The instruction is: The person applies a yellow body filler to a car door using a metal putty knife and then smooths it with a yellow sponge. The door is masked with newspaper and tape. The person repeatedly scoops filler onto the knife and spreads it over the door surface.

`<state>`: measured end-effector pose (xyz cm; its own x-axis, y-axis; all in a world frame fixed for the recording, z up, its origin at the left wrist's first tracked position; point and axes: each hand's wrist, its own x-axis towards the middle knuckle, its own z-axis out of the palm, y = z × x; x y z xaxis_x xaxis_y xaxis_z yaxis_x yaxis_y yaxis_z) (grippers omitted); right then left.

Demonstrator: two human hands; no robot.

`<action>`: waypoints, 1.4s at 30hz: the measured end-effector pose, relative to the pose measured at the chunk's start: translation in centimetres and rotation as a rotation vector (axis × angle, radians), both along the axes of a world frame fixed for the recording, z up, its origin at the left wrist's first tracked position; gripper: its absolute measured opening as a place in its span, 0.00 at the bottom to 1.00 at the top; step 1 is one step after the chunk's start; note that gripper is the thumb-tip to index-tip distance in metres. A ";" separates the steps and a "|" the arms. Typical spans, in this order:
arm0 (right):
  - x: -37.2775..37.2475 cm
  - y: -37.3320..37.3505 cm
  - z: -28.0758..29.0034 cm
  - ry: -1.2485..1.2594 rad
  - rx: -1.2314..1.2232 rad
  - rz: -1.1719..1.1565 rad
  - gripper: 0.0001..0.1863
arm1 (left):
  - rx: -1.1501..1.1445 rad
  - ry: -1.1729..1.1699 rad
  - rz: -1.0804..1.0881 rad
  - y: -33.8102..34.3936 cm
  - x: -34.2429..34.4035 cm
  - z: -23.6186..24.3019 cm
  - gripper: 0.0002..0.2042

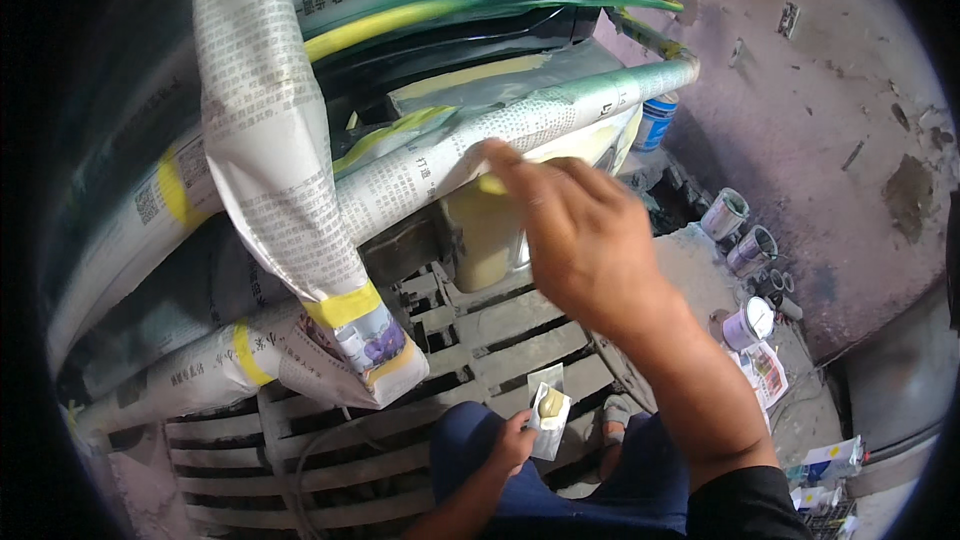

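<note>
From the head camera, my right hand [585, 240] presses its fingertips, holding nothing I can see, on the pale yellow filled patch [490, 230] under the newspaper masking sheet with yellow tape [300, 170]. My left hand [512, 440] grips a small metal scraper with a putty lump [549, 412]. I think the wet filler can smear, or the paper can tear if my fingers catch it.

The right hand [585, 240] reaches up to the newspaper masking [420, 175] on a car body; the left hand [512, 440] holds a small spreader [550, 415] (loaded with yellowish filler).
</note>
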<state>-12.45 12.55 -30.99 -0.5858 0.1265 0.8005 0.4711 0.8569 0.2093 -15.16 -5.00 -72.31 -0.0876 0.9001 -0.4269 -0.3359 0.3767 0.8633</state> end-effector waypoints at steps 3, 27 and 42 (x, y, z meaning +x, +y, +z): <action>-1.9 -1.9 -0.5 -0.012 0.064 0.015 0.26 | -0.043 -0.023 0.021 0.0 0.0 0.1 0.21; 5.9 6.3 -2.5 0.355 -0.278 -0.137 0.22 | -0.043 0.204 -0.053 -0.4 -1.0 0.8 0.25; -0.3 -4.8 -4.0 0.263 -0.201 0.227 0.20 | 0.137 0.181 0.025 0.0 0.5 -0.8 0.20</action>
